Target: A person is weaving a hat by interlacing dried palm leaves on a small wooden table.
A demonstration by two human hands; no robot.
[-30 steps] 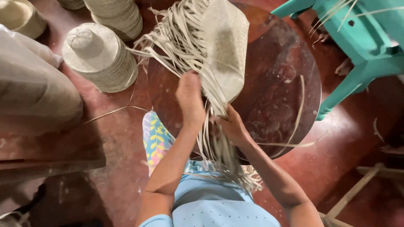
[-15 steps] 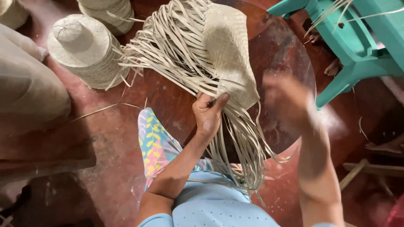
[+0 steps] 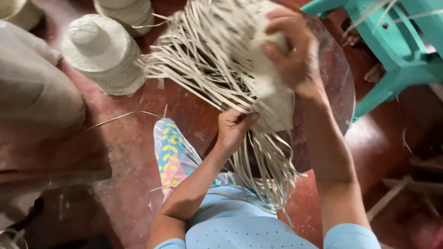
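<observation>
A half-woven straw hat lies on a round dark-red table, with many loose pale straw strands fanning out to the left and hanging down toward me. My left hand grips a bunch of the strands at the hat's near edge. My right hand presses down on the woven crown at the far side, fingers curled over it.
A stack of finished straw hats stands on the red floor at left, with another stack behind it. A turquoise wooden chair stands at right. A beige sack lies at far left. Loose strands litter the floor.
My right hand has lifted from the strands near my lap and moved up onto the hat's crown. The hat has turned and the strands have spread out leftward. My left hand keeps its grip.
</observation>
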